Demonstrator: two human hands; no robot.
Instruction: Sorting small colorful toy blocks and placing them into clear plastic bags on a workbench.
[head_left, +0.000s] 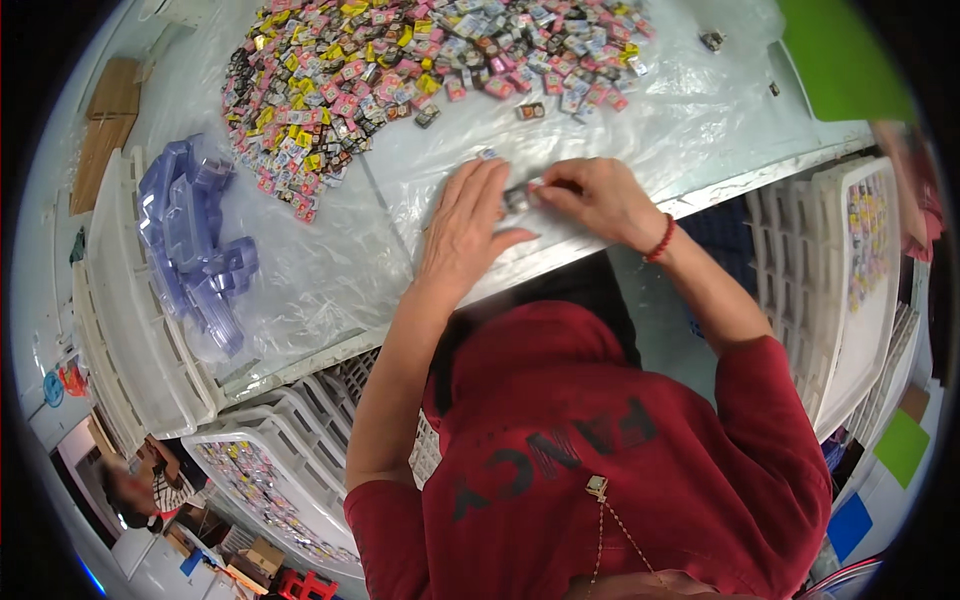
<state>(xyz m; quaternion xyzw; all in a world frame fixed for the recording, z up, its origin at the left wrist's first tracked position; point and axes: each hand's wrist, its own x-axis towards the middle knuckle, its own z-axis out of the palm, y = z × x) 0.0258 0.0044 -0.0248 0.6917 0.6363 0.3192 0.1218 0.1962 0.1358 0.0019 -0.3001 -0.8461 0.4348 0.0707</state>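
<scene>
The right hand point(598, 200) pinches a small dark piece point(517, 197) at frame centre, while the left hand point(465, 225) lies flat and open beside it, touching it. A large heap of coloured pieces point(400, 70) still covers the surface point(700, 130) above; filled trays point(870, 240) at right suggest partial progress.

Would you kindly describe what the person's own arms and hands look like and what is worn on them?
Both forearms are bare, with dark red sleeves pushed up above the elbows. The left hand wears no ring or band that shows. The right hand has a red bead bracelet at the wrist. No gloves on either.
</scene>
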